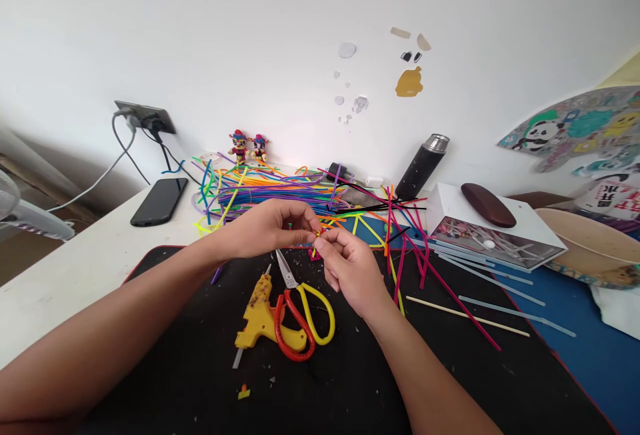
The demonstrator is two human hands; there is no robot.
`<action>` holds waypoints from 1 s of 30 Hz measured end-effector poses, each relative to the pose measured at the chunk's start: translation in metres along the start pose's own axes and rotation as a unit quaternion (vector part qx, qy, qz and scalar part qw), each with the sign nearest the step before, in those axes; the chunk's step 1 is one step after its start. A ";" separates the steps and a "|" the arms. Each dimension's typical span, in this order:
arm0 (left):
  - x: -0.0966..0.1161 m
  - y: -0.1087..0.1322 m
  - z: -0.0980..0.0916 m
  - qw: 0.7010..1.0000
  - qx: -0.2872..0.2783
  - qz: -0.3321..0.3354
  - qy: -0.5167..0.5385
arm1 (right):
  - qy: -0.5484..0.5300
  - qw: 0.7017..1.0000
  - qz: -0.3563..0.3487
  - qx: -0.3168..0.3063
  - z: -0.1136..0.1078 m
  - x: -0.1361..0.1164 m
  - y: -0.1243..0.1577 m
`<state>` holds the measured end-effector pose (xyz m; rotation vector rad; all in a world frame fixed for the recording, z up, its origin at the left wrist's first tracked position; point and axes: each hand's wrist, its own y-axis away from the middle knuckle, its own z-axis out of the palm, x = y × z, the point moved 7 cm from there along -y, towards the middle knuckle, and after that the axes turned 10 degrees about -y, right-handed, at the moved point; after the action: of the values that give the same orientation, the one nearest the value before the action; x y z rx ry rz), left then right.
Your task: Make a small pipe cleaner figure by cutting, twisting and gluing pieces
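Observation:
Both hands meet above the dark mat, pinching a small yellow pipe cleaner piece (316,246) with some pink at it; the fingers partly hide it. My left hand (280,227) comes in from the left, thumb and forefinger closed on the piece. From the right, my right hand (353,268) grips it with thumb and fingertips. Just below lie scissors (306,315) with one red and one yellow handle, blades slightly apart. They overlap a yellow hot glue gun (260,315) with a glue stick poking out of its back.
A heap of coloured pipe cleaners (280,188) lies behind my hands; magenta ones (450,288) spread right. Two small figures (240,146) stand by the wall. Around are a phone (159,202), a tilted black flask (420,172), a white box (490,222) and clear glue sticks (517,315).

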<state>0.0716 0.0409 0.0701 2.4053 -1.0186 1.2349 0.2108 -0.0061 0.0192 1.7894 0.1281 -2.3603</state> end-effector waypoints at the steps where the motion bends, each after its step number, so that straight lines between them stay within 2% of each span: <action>1: 0.002 0.000 0.000 1.000 0.000 0.005 -0.020 | 0.001 1.000 0.002 0.000 0.000 0.000 0.000; 10: 0.016 0.003 -0.002 0.990 0.037 0.036 -0.134 | -0.008 1.000 0.005 -0.001 0.001 0.003 -0.002; 20: 0.015 0.003 0.000 0.986 0.029 0.032 -0.161 | -0.016 1.000 0.004 -0.008 0.002 0.004 -0.002; 30: 0.011 0.005 -0.004 0.983 0.030 0.068 -0.168 | -0.009 1.000 0.011 -0.018 0.003 0.009 -0.002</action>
<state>0.0700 0.0341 0.0805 2.6909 -1.2747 0.9271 0.2053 -0.0057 0.0112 1.7448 0.1476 -2.3421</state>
